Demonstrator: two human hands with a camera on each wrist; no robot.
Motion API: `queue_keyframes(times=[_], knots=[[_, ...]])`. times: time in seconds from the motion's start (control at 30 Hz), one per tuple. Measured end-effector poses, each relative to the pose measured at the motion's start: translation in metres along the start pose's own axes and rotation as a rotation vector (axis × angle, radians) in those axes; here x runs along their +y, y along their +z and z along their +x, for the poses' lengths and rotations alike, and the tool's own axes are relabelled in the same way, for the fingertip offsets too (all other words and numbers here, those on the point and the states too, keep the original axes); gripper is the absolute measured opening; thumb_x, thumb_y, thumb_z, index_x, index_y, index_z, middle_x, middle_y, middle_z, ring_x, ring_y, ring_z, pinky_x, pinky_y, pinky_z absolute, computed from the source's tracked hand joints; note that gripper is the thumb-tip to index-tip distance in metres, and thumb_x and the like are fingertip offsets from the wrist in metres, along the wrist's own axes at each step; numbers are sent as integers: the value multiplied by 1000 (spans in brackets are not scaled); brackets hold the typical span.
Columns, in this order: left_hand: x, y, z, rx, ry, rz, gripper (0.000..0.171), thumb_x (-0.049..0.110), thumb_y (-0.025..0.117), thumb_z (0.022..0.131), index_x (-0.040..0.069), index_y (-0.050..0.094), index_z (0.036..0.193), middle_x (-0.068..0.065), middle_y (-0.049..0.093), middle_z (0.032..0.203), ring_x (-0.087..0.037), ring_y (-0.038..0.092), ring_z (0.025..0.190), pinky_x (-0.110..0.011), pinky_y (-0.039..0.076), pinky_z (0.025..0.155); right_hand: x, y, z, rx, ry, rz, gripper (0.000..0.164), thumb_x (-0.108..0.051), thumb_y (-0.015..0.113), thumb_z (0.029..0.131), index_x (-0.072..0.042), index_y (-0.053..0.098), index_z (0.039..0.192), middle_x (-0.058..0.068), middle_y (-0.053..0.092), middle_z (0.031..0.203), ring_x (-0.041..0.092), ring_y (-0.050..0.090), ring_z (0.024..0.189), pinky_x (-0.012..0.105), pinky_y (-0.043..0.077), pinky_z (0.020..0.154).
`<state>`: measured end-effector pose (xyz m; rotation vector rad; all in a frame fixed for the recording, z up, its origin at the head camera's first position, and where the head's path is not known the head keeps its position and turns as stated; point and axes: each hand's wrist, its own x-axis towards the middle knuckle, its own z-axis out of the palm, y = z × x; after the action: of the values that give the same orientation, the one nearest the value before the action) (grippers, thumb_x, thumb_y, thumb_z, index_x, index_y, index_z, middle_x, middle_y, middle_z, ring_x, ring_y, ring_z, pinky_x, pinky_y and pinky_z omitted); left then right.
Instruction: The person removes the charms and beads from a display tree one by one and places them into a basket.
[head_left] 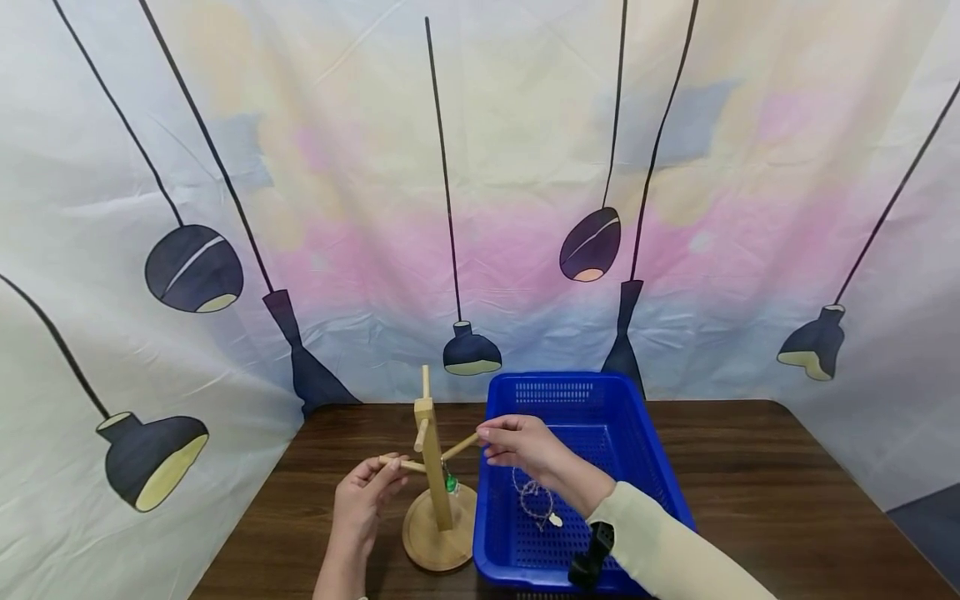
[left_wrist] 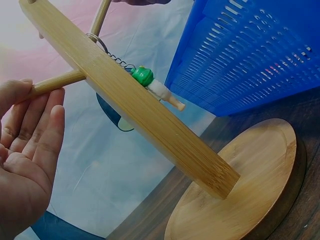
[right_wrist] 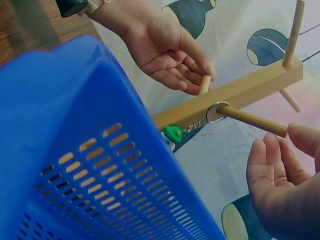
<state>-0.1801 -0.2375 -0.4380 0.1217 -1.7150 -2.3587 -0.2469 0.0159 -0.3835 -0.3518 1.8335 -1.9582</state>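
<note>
A wooden stand (head_left: 435,475) with a square post, side pegs and a round base (head_left: 430,542) stands upright on the table. My left hand (head_left: 360,496) pinches the end of the left peg (left_wrist: 59,82) between thumb and fingers. On the other side, my right hand (head_left: 525,446) pinches the tip of the right peg (right_wrist: 255,120). A keychain with a green-headed figure (left_wrist: 143,76) hangs by its ring (right_wrist: 218,112) around that right peg, close against the post. Two more pegs near the post's top hold nothing.
A blue plastic basket (head_left: 660,483) with slotted walls sits right beside the stand, under my right forearm. Inside lies a beaded bracelet (head_left: 534,504) with a pale charm. Behind the brown table (head_left: 765,483) hangs a cloth backdrop (head_left: 525,167) printed with lamps.
</note>
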Motion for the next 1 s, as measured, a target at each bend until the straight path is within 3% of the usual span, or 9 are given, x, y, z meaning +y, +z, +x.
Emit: queue_keyframes(times=[0.6, 1.0], knots=[[2, 0, -1, -49, 31, -22, 26, 1, 61, 101, 21, 71, 87, 10, 80, 89, 0, 74, 83, -17, 63, 78, 3, 5, -1, -20, -28, 47, 21, -11, 62, 102, 4, 68, 117, -3, 69, 88, 5, 66, 78, 20, 62, 75], [1, 2, 4, -47, 1, -65, 26, 4, 61, 102, 19, 70, 83, 12, 78, 88, 1, 74, 83, -17, 63, 77, 4, 8, -9, -5, -66, 17, 16, -10, 62, 102, 2, 69, 110, -4, 68, 88, 7, 66, 81, 25, 63, 84]])
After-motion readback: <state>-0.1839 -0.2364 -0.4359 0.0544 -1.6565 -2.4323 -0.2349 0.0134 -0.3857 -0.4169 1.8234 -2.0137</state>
